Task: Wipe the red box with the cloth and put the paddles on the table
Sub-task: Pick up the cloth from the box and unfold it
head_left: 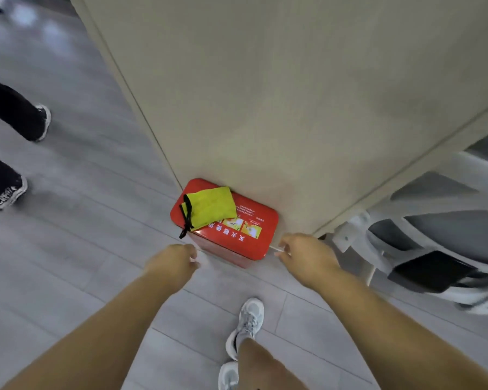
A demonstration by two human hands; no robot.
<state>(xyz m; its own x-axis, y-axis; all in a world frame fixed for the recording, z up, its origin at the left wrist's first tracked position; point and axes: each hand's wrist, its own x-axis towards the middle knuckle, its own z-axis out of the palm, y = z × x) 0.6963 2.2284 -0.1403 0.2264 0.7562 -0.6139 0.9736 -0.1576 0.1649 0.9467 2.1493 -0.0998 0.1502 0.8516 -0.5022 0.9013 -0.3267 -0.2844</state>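
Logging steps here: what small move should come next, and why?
Probably bring the left hand forward to grip the yellow bundle. It lies on the red box, covering part of its top, and neither that hand nor the right hand holds anything.

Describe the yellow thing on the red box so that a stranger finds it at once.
A tall beige panel stands on the grey floor, and a red box sits against its foot. On the far left part of its top lies a folded yellow cloth. It alone is yellow, and a black strap hangs from it over the box's edge.
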